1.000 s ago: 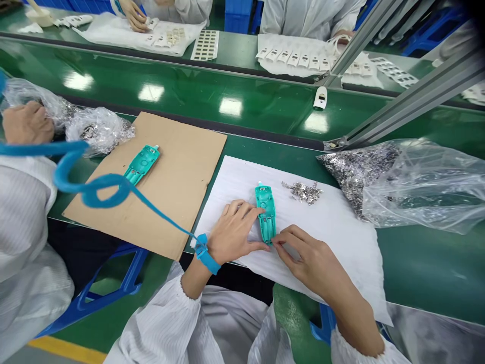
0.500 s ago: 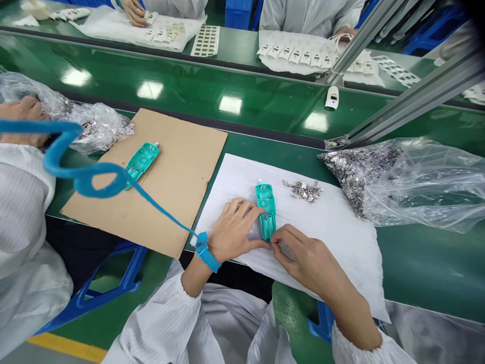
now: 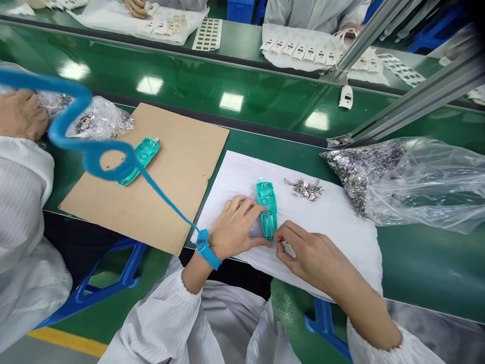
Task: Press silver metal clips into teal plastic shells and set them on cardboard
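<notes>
A teal plastic casing half [image 3: 267, 199], hollow side up, lies lengthwise on a white foam sheet [image 3: 235, 177]. My left hand [image 3: 237, 225], with a blue wrist strap [image 3: 206, 248] on its wrist, steadies the casing: the fingers meet its left edge and the thumb reaches its near end. At that near end, my right hand [image 3: 303, 250] has thumb and index finger pinched together. Whatever may be between those fingertips is too small to make out. Beyond, to the right of the casing, is a small pile of metal clips [image 3: 306, 189].
A clear bag of metal pieces [image 3: 364, 172] lies right. On the left, a second teal casing [image 3: 141, 157] rests on cardboard [image 3: 178, 187], near a co-worker's hand [image 3: 22, 114]. The strap's coiled blue cord [image 3: 162, 194] crosses above. A metal post [image 3: 413, 101] stands at right.
My right hand has shifted slightly right, still pinched beside the casing's near end. The white device on the far green surface has moved right. The view has shifted a little.
</notes>
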`<move>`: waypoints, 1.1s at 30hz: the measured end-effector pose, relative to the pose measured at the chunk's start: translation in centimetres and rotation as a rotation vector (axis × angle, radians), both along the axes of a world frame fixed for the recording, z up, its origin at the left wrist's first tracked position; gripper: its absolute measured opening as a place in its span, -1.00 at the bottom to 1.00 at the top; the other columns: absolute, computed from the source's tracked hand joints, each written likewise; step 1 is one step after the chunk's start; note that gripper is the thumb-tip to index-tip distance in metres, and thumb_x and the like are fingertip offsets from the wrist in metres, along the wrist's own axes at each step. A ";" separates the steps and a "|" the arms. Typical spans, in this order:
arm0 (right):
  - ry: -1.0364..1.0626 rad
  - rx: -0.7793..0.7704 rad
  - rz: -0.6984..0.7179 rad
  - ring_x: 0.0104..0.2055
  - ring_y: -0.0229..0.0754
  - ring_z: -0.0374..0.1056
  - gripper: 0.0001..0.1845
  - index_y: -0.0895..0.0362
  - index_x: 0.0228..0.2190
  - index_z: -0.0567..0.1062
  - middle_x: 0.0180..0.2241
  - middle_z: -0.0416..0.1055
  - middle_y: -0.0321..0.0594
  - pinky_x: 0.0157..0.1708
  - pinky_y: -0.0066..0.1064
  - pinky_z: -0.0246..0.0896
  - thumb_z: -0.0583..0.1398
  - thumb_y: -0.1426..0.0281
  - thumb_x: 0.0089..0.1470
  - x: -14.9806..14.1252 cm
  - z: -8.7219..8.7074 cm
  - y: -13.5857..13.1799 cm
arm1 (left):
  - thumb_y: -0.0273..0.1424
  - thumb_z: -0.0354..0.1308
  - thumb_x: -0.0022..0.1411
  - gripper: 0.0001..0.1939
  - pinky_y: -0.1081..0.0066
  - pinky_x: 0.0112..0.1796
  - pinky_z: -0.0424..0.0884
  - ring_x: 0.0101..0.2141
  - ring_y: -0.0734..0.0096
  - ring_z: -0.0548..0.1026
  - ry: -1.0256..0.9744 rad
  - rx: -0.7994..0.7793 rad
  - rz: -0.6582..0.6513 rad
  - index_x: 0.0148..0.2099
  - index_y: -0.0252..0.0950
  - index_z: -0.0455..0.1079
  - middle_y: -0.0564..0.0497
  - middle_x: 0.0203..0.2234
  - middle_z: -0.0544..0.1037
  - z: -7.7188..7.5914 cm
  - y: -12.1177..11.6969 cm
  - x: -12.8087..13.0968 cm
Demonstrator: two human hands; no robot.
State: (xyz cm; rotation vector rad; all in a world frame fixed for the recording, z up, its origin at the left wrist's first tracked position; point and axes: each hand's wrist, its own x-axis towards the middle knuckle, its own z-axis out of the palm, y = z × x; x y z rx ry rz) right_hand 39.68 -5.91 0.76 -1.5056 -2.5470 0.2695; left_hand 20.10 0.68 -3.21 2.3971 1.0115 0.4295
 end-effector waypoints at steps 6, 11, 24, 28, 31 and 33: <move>-0.100 0.061 0.084 -0.66 -0.35 0.08 -0.85 0.15 -0.37 0.35 -0.43 0.32 -0.30 -0.67 -0.38 -0.16 0.01 0.47 0.22 0.3 0.8 0.7 | 0.03 0.34 0.01 -0.29 0.14 0.00 0.26 0.03 0.08 0.25 0.000 0.016 0.001 0.09 -0.24 0.27 -0.07 -0.05 0.41 -0.1 -0.1 0.0; -0.179 0.113 0.142 -0.68 -0.35 0.07 -0.82 0.17 -0.37 0.36 -0.47 0.29 -0.31 -0.67 -0.38 -0.20 -0.01 0.50 0.22 0.6 0.3 1.1 | 0.06 0.30 0.04 -0.31 0.13 0.00 0.25 0.02 0.07 0.26 0.011 0.018 -0.011 0.08 -0.25 0.28 -0.06 -0.07 0.42 -0.1 -0.1 0.0; -0.345 0.124 0.251 -0.70 -0.34 0.04 -0.82 0.14 -0.43 0.31 -0.49 0.22 -0.32 -0.67 -0.36 -0.35 0.00 0.52 0.20 0.2 0.2 1.3 | 0.03 0.31 0.05 -0.33 0.15 -0.04 0.27 0.01 0.08 0.26 0.024 0.038 -0.013 0.08 -0.26 0.29 -0.06 -0.07 0.42 0.0 0.0 0.0; -0.351 0.120 0.224 -0.71 -0.33 0.05 -0.84 0.14 -0.41 0.31 -0.48 0.22 -0.32 -0.67 -0.36 -0.37 0.00 0.50 0.21 0.0 0.3 1.3 | 0.03 0.32 0.04 -0.32 0.15 -0.03 0.27 0.01 0.09 0.26 0.027 0.034 -0.011 0.09 -0.24 0.28 -0.07 -0.07 0.42 -0.1 -0.1 0.0; -0.351 0.136 0.211 -0.71 -0.32 0.04 -0.84 0.15 -0.41 0.31 -0.49 0.22 -0.32 -0.67 -0.36 -0.37 0.00 0.49 0.20 -0.1 0.4 1.2 | 0.03 0.33 0.03 -0.32 0.15 -0.03 0.26 0.02 0.09 0.26 0.025 0.033 -0.010 0.08 -0.24 0.28 -0.06 -0.07 0.42 -0.2 -0.1 0.0; -0.366 0.136 0.207 -0.72 -0.33 0.03 -0.85 0.15 -0.42 0.32 -0.48 0.23 -0.31 -0.67 -0.35 -0.37 0.01 0.51 0.18 -0.1 0.3 1.2 | 0.03 0.31 0.05 -0.33 0.15 -0.03 0.26 0.02 0.09 0.26 0.025 0.034 -0.009 0.08 -0.24 0.29 -0.06 -0.07 0.42 -0.1 -0.1 0.0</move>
